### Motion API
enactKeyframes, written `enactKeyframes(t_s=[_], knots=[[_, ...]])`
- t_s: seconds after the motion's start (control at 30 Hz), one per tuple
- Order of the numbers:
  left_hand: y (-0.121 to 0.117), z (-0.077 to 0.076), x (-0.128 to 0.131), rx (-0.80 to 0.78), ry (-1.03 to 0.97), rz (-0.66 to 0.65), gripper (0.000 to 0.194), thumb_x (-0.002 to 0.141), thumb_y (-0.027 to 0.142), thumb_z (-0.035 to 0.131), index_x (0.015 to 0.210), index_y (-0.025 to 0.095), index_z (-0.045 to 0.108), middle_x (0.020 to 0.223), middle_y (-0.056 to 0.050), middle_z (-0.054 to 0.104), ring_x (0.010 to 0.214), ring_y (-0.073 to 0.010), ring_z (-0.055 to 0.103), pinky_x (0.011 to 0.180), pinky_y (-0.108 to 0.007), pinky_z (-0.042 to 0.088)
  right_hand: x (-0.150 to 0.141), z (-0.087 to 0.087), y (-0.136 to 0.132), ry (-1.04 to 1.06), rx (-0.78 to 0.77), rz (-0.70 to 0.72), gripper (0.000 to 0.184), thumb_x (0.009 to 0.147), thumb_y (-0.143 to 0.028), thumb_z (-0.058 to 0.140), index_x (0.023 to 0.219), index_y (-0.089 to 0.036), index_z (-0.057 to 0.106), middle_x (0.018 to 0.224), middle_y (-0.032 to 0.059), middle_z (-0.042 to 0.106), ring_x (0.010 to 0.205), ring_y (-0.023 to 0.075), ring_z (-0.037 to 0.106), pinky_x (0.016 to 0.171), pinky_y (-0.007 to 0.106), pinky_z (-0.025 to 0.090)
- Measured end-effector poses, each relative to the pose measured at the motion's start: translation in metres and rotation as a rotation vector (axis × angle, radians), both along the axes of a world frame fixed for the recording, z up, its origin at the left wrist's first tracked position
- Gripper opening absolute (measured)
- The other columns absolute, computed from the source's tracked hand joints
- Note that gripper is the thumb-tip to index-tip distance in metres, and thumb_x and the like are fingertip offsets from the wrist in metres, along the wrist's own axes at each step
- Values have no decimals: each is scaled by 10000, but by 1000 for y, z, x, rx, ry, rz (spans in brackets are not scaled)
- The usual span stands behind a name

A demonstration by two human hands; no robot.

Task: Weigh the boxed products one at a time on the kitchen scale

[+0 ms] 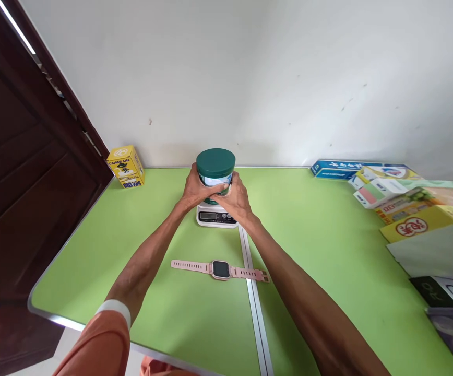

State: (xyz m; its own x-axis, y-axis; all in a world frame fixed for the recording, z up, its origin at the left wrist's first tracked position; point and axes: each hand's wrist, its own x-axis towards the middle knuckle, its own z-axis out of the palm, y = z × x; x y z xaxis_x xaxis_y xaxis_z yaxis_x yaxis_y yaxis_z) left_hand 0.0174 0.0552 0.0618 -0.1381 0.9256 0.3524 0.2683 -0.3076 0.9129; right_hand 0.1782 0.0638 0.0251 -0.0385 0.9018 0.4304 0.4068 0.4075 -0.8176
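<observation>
A tub with a dark green lid [215, 163] stands upright over a white kitchen scale [217, 223]; whether its base rests on the scale I cannot tell. My left hand [195, 189] wraps round its left side, and my right hand [236, 198] grips the right side. The thumbs meet across the front and hide part of the label. The scale's dark display and buttons face me below the hands. Nearer to me, a smartwatch with a pink strap [221, 269] lies stretched out flat, face up, between my forearms.
The green table [152, 308] has a metal seam running toward me. A yellow box [126, 167] stands at the back left, near a dark door [23, 198]. Several boxes, including a blue one [340, 169] and a yellow one [418, 224], line the right side. A white wall closes the back.
</observation>
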Motion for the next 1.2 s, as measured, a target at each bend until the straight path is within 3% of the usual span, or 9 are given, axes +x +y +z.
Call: enactKeyframes(t_s=[0.2, 0.37, 0.57, 0.83, 1.0, 1.2], knots=[[-32, 10, -41, 47, -25, 91, 943, 485, 440, 1145, 1279, 219, 687, 1347, -140, 786, 1308, -391, 727, 1171, -500, 567, -40, 9, -19, 5, 54, 64, 802, 702, -545, 895, 1382, -259, 580, 1382, 194, 739, 1312, 468, 709, 1084, 657, 615], [-64, 13, -105, 50, 50, 244, 974, 495, 432, 1134, 1332, 209, 690, 1333, -148, 805, 1295, -397, 755, 1177, -527, 586, -107, 16, -36, 9, 8, 205, 756, 693, -482, 898, 1346, -241, 604, 1320, 186, 765, 1254, 446, 728, 1048, 607, 627], [-88, -1, -186, 37, 45, 400, 996, 440, 387, 1144, 1322, 211, 714, 1311, -139, 822, 1296, -396, 767, 1206, -549, 591, -196, 7, -43, -57, -35, 371, 779, 723, -428, 898, 1401, -211, 582, 1364, 190, 750, 1309, 436, 693, 1125, 615, 587], [-89, -21, -255, 50, 44, 557, 967, 449, 343, 1131, 1311, 221, 710, 1262, -115, 803, 1278, -372, 772, 1206, -560, 600, -279, -3, -32, -143, -75, 480, 792, 827, -451, 868, 1484, -180, 519, 1468, 232, 698, 1413, 450, 646, 1210, 662, 543], [-78, -29, -277, 57, 46, 583, 893, 496, 382, 1108, 1269, 204, 697, 1302, -139, 796, 1295, -370, 768, 1218, -560, 594, -301, -13, -18, -143, -78, 513, 800, 814, -467, 884, 1468, -192, 514, 1507, 233, 673, 1452, 452, 621, 1218, 659, 540], [-62, -33, -286, 53, 44, 564, 945, 471, 390, 1112, 1295, 200, 689, 1334, -150, 793, 1326, -378, 756, 1237, -563, 583, -316, -27, 2, -99, -71, 515, 859, 778, -570, 936, 1440, -221, 515, 1443, 212, 698, 1408, 470, 638, 1219, 718, 522]])
